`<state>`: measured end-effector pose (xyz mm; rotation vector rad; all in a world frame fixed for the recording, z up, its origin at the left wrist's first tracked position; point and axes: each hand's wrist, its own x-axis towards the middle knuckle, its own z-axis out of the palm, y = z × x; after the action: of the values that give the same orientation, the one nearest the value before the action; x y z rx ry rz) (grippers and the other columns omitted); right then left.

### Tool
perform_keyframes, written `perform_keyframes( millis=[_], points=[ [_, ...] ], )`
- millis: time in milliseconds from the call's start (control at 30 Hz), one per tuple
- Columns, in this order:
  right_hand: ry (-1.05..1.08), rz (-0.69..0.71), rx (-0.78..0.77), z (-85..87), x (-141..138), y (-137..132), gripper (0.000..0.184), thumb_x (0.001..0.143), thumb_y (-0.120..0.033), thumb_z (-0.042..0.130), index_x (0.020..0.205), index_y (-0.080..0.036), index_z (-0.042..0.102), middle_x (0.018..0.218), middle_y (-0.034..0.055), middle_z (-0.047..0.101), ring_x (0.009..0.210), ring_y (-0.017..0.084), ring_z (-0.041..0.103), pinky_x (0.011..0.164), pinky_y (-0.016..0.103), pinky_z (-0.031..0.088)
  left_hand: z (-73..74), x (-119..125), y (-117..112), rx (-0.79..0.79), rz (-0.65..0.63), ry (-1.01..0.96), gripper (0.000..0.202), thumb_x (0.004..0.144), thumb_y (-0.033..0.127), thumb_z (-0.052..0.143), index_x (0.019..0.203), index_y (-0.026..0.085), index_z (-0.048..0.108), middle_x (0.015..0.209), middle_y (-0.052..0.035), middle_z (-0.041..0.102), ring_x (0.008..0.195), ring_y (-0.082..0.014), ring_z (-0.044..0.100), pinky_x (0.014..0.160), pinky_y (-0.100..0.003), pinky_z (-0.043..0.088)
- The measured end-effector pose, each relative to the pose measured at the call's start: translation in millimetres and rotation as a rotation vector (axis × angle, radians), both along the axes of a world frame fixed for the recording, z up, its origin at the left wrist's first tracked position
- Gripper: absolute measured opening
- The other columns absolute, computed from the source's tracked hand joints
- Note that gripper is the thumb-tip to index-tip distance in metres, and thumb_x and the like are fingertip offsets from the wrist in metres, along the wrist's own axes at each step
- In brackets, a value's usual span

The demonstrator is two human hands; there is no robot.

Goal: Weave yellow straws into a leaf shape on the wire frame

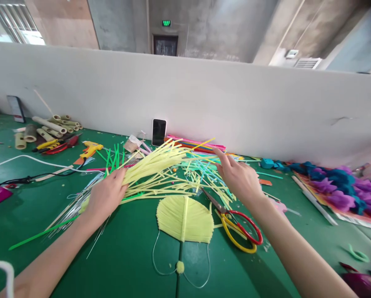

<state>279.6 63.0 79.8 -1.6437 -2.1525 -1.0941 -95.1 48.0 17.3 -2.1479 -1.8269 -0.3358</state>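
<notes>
My left hand (107, 193) is closed round the near end of a bundle of pale yellow pipe cleaners (157, 163), which fan out to the right across the pile. Above the right side of that pile is my right hand (239, 178), its index finger stretched out and nothing visible in its grasp. Between my forearms lies a pale yellow fan-shaped piece (169, 217) made of pipe cleaners side by side, with a raised middle rib. Below it are a thin stem, a loop of pale cord and a small yellow pompom (180, 267). Scissors (225, 212) with red and yellow handles rest partly spread beside the piece.
Mixed blue and green pipe cleaners (208, 169) lie behind. A phone (159, 132) leans against the white partition (185, 91). Bamboo tubes (50, 126), pliers (61, 145) and a yellow glue gun (90, 150) lie left; purple and blue fuzzy flowers (337, 200) lie right.
</notes>
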Motion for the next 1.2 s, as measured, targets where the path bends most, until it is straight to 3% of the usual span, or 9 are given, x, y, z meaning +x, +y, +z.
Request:
perform_keyframes(
  millis=[67, 133, 300, 433, 533, 733, 933, 1067, 1200],
  points=[
    [0.064, -0.03, -0.027, -7.5, 1, -3, 0.047, 0.097, -0.027, 0.038, 0.144, -0.021, 0.032, 0.092, 0.0043, 0.07, 0.054, 0.016, 0.059, 0.047, 0.028, 0.025, -2.4, -1, 3, -0.026, 0.024, 0.017, 0.031, 0.091, 0.024, 0.041, 0.12, 0.015, 0.048, 0.116, -0.0128, 0.064, 0.093, -0.0272, 0.066, 0.064, -0.032, 0.047],
    [0.11, -0.001, -0.071, -12.1, 1, -6, 0.041, 0.098, -0.027, 0.037, 0.139, -0.021, 0.039, 0.093, 0.0047, 0.07, 0.056, 0.016, 0.061, 0.047, 0.027, 0.027, -4.1, -1, 4, -0.047, 0.02, 0.031, 0.032, 0.091, 0.025, 0.041, 0.121, 0.016, 0.048, 0.116, -0.0125, 0.064, 0.093, -0.0269, 0.066, 0.062, -0.031, 0.047],
    [0.196, 0.143, -0.188, -19.2, 5, -8, 0.031, 0.1, -0.027, 0.036, 0.101, -0.018, 0.065, 0.09, 0.0066, 0.068, 0.072, 0.016, 0.065, 0.057, 0.026, 0.037, -10.8, -1, 6, -0.073, 0.01, 0.068, 0.033, 0.091, 0.027, 0.041, 0.12, 0.015, 0.051, 0.108, -0.0133, 0.065, 0.091, -0.0282, 0.065, 0.06, -0.031, 0.046],
    [0.311, 0.111, -0.245, -30.5, 8, -8, 0.025, 0.097, -0.026, 0.043, 0.107, -0.017, 0.064, 0.099, 0.0077, 0.068, 0.078, 0.018, 0.065, 0.059, 0.025, 0.041, -16.7, -1, 9, -0.038, -0.005, 0.068, 0.04, 0.092, 0.039, 0.043, 0.123, 0.015, 0.052, 0.106, -0.0142, 0.064, 0.089, -0.0286, 0.064, 0.063, -0.031, 0.046],
    [0.335, 0.169, -0.31, -39.9, 0, -10, 0.024, 0.096, -0.025, 0.045, 0.108, -0.016, 0.065, 0.099, 0.0083, 0.069, 0.087, 0.02, 0.063, 0.07, 0.028, 0.045, -17.6, 0, 11, 0.039, -0.052, 0.051, 0.05, 0.092, 0.049, 0.044, 0.129, 0.015, 0.049, 0.107, -0.0146, 0.062, 0.096, -0.0292, 0.063, 0.075, -0.034, 0.048],
    [0.229, 0.275, -0.413, -58.0, -39, -1, 0.022, 0.094, -0.017, 0.048, 0.103, -0.014, 0.067, 0.096, 0.0104, 0.068, 0.096, 0.022, 0.057, 0.085, 0.032, 0.043, -18.5, 2, 12, 0.132, -0.181, -0.032, 0.037, 0.096, 0.025, 0.036, 0.128, 0.017, 0.053, 0.118, -0.0131, 0.06, 0.104, -0.026, 0.059, 0.093, -0.039, 0.044],
    [0.205, 0.176, -0.44, -74.5, -55, 20, 0.018, 0.092, -0.014, 0.05, 0.089, -0.013, 0.068, 0.086, 0.0117, 0.066, 0.087, 0.022, 0.057, 0.076, 0.031, 0.042, -19.5, 8, 9, 0.19, -0.216, -0.051, 0.031, 0.093, 0.022, 0.043, 0.117, 0.016, 0.062, 0.127, -0.0148, 0.057, 0.128, -0.0314, 0.045, 0.105, -0.05, 0.038],
    [0.234, 0.167, -0.422, -64.8, -43, 18, 0.025, 0.095, -0.017, 0.046, 0.088, -0.016, 0.07, 0.086, 0.0092, 0.065, 0.085, 0.02, 0.058, 0.076, 0.029, 0.042, -18.7, 19, 2, 0.177, -0.318, -0.095, 0.029, 0.093, 0.026, 0.047, 0.114, 0.018, 0.065, 0.128, -0.0133, 0.057, 0.134, -0.0309, 0.038, 0.108, -0.052, 0.034],
    [0.432, 0.221, -0.286, -35.6, -24, 1, 0.026, 0.096, -0.024, 0.045, 0.093, -0.018, 0.07, 0.089, 0.0079, 0.066, 0.088, 0.02, 0.06, 0.077, 0.029, 0.045, -19.8, 29, -6, 0.059, -0.502, -0.053, 0.028, 0.093, 0.032, 0.05, 0.114, 0.026, 0.067, 0.133, -0.0083, 0.054, 0.135, -0.031, 0.035, 0.11, -0.057, 0.028]
  ],
)
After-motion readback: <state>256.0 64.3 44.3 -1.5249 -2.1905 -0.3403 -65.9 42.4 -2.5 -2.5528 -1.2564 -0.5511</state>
